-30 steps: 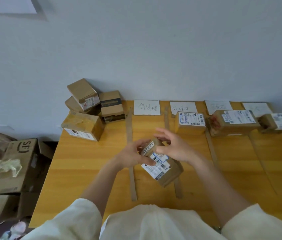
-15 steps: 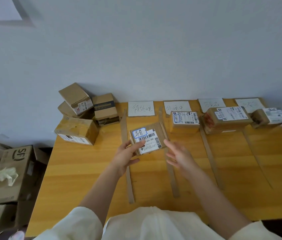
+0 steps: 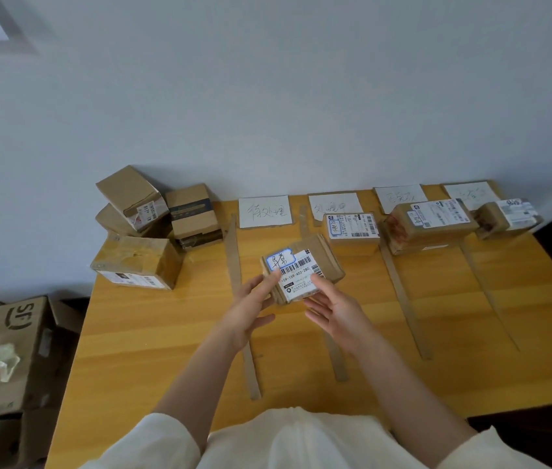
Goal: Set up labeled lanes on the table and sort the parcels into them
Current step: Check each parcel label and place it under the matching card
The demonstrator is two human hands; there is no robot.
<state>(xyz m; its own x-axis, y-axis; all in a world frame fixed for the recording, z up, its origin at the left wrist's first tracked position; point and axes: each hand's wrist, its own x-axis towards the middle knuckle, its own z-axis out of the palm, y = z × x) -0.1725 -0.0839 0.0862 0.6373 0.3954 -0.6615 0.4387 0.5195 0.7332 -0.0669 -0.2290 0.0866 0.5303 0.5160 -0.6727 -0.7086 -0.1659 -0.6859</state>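
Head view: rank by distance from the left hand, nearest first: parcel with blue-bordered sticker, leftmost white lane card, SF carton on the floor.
1. Parcel with blue-bordered sticker: touching the left hand.
2. Leftmost white lane card: beyond, by the wall.
3. SF carton: far left, off the table.

Four white paper lane labels (image 3: pixel 264 211) line the far edge of the wooden table. Four thin brown cardboard divider strips (image 3: pixel 403 296) run toward the person. Four brown cardboard parcels sit in the lanes (image 3: pixel 327 257), one apiece. Four more unsorted cardboard boxes (image 3: pixel 139 262) heap at the left corner. Two hands (image 3: pixel 251 309) over the table.
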